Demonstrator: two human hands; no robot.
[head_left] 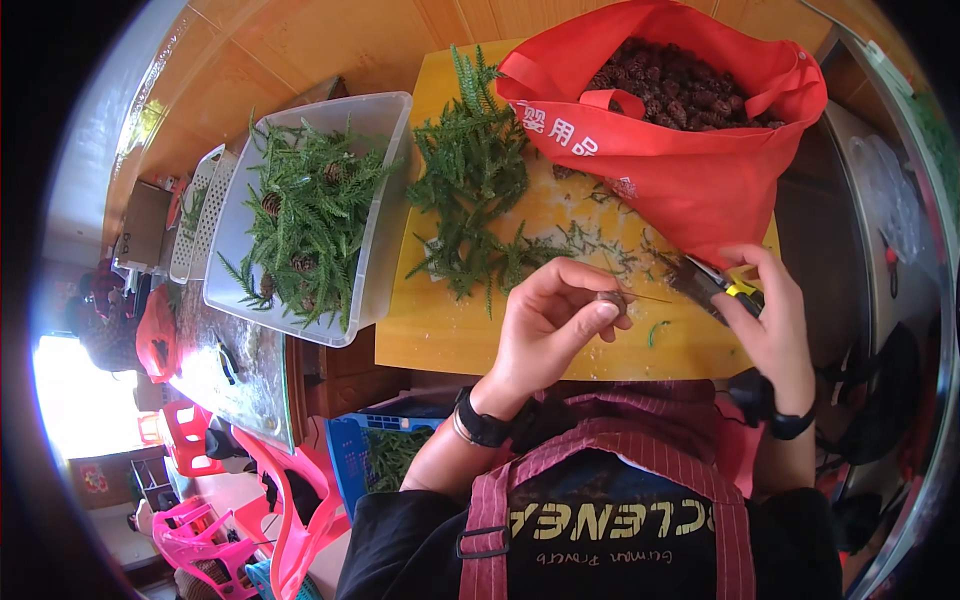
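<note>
L hand (560, 322): pinching small brown cone (611, 298) w/ thin wire (650, 298), above bench (440, 340). R hand (768, 315): gripping yellow-black pliers (742, 290). Prob. wiring step; next move likely needs pliers on wire, L steady. Beyond: green sprigs (470, 165), red bag (700, 185) w/ dark cones (675, 90).

brown piece (611, 298) partly hidden, shirt (610, 560) cropped

Left fingers (592, 320) pinch small brown piece (612, 298); right fingers (752, 258) hold pliers (742, 289) near red bag (700, 185).
</note>
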